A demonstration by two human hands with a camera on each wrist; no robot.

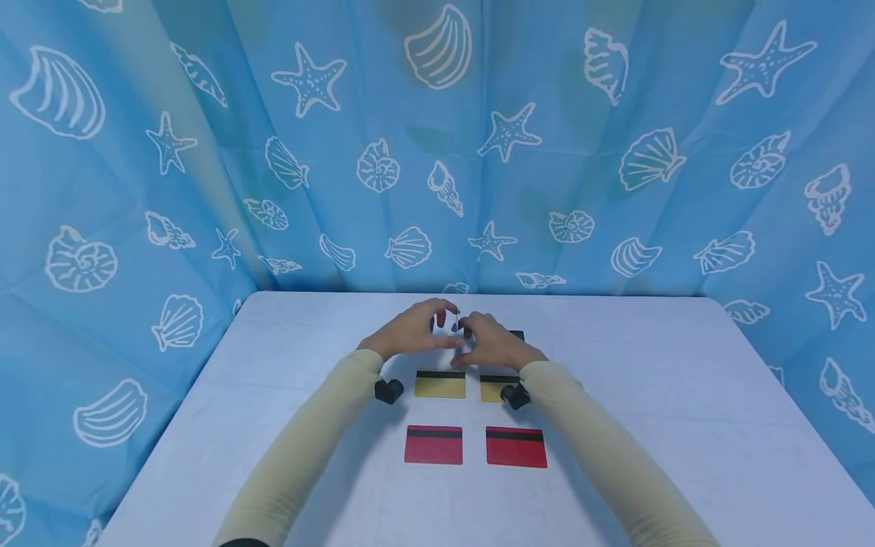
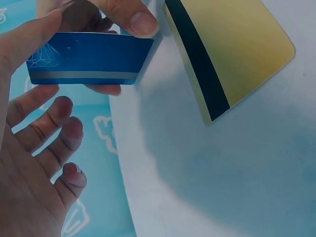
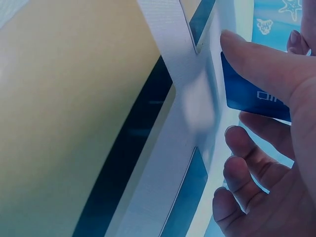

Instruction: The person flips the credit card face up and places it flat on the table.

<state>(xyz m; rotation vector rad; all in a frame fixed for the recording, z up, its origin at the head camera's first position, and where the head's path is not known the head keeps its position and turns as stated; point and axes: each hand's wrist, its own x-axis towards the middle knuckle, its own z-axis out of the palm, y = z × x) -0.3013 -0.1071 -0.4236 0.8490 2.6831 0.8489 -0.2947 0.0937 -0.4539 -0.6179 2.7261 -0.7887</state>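
Both hands hold a blue card above the far part of the white table. In the left wrist view, a light stripe runs along the card's lower edge, and fine white lines mark one end. My left hand pinches that end between thumb and index finger, with the other fingers loosely bent. At the opposite end, my right hand grips the card with its thumb on the top edge and a finger below. White markings show on the card in the right wrist view.
On the white table lie a left gold card, a right gold card partly hidden by the wrist camera, a left red card and a right red card. A dark card shows behind the right hand. A blue curtain hangs behind.
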